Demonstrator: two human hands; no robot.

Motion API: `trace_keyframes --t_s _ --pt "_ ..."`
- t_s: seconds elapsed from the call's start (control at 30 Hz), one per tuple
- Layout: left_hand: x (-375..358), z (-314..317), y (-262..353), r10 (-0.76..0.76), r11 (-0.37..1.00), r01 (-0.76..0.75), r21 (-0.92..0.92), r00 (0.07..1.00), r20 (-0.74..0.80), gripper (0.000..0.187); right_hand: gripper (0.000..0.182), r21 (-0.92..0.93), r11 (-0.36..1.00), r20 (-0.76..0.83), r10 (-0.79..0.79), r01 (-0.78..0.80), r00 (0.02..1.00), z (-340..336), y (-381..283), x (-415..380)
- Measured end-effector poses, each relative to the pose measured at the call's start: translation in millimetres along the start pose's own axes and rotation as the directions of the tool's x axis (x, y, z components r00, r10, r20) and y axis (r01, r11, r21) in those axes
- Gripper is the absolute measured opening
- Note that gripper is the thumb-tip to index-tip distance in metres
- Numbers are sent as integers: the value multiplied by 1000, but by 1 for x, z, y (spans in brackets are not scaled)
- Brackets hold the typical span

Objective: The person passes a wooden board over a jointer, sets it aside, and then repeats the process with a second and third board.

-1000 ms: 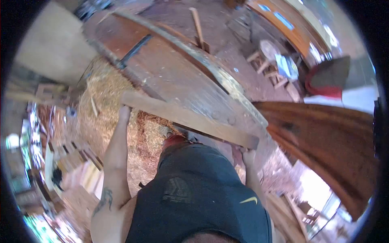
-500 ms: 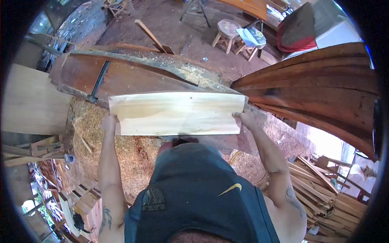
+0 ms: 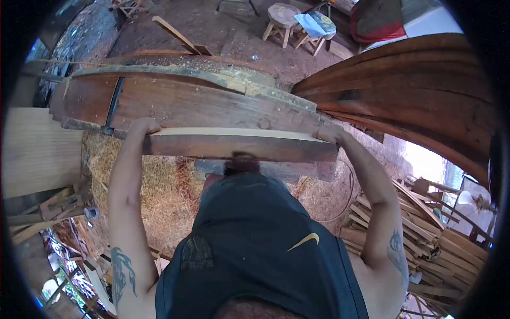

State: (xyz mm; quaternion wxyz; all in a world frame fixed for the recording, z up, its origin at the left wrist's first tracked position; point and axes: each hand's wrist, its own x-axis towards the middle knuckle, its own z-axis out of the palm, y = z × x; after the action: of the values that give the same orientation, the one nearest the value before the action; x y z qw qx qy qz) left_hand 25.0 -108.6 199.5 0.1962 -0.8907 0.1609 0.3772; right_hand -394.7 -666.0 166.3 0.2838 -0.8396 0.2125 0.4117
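A pale wooden board (image 3: 234, 132) lies across in front of me, seen now as a long narrow strip. My left hand (image 3: 144, 126) is closed at its left end, knuckles up. At the right end my right hand (image 3: 330, 133) is closed on it too, with its fingertips mostly hidden. Directly below the pale strip runs a darker brown wooden band (image 3: 239, 147), close to my body. Beyond the board stretches a reddish-brown wooden workbench (image 3: 180, 103), with a dark bar (image 3: 115, 103) across its left part.
A large curved brown wooden hull-like piece (image 3: 404, 90) rises at right. Stacked wood strips (image 3: 419, 239) lie at lower right. Shavings (image 3: 159, 196) cover the ground. Two stools (image 3: 282, 16) stand at the back, and a pale panel (image 3: 42, 149) is at left.
The board has turned from showing its broad pale face to showing only a thin strip. Both hands have rolled over with it and stay at its ends. The view has shifted slightly.
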Motion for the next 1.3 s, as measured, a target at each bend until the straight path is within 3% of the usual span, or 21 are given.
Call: trace_keyframes --t_s 0.17,0.23,0.3,0.4,0.5,0.53,0.6,0.63,0.7,0.8,0.87,1.03,1.13,1.23,1.27,1.3 --pt "28 -28 -4 345 934 -342 -99 939 11 52 60 27 988 93 -154 152 984 3 9 18" --pt "40 -34 -12 311 922 -308 -234 950 -27 51 60 72 980 65 -190 186 980 1 15 25" --pt "45 -26 -23 89 880 -103 -463 995 -51 53 59 136 964 19 -234 229 972 2 19 32" --pt "6 -22 -31 -52 585 28 -810 999 -3 61 59 295 928 -69 -217 228 974 5 32 34" --pt "-34 -8 -40 -124 424 -196 -884 955 -271 70 62 641 767 -45 82 -34 996 2 46 17" --pt "-27 9 -48 -160 232 -205 -951 956 -246 71 63 743 655 5 194 -133 981 1 50 5" --pt "5 68 -67 -219 -166 -226 -960 957 -187 71 62 855 511 -33 229 -91 973 5 44 -23" --pt "-1 84 -70 -196 -213 -184 -960 970 -142 69 60 870 491 -141 162 44 977 14 46 -29" --pt "-37 92 -49 -243 -329 -141 -934 968 -60 63 55 979 202 -63 159 30 985 49 76 -18" --pt "-52 109 -32 -192 -387 -226 -894 968 -162 65 47 993 102 -80 234 57 969 104 134 1" --pt "-56 108 -17 -265 -389 -264 -883 950 -167 62 47 991 108 -111 267 85 957 120 133 -3" --pt "-58 106 -4 -386 -361 -294 -885 911 -145 60 47 974 167 -197 304 152 932 136 125 -10" --pt "-38 132 -26 -216 -331 -303 -894 946 -241 65 46 952 242 -262 324 188 909 150 120 -8" --pt "-17 153 -27 -311 -254 -357 -899 910 -274 75 46 927 323 -312 385 190 868 168 113 -13" --pt "-30 142 -15 -351 -296 -367 -882 900 -257 66 46 923 338 -319 405 184 857 173 106 -14" --pt "-40 132 -8 -358 -314 -353 -881 904 -235 69 46 919 351 -329 427 181 842 177 99 -16"
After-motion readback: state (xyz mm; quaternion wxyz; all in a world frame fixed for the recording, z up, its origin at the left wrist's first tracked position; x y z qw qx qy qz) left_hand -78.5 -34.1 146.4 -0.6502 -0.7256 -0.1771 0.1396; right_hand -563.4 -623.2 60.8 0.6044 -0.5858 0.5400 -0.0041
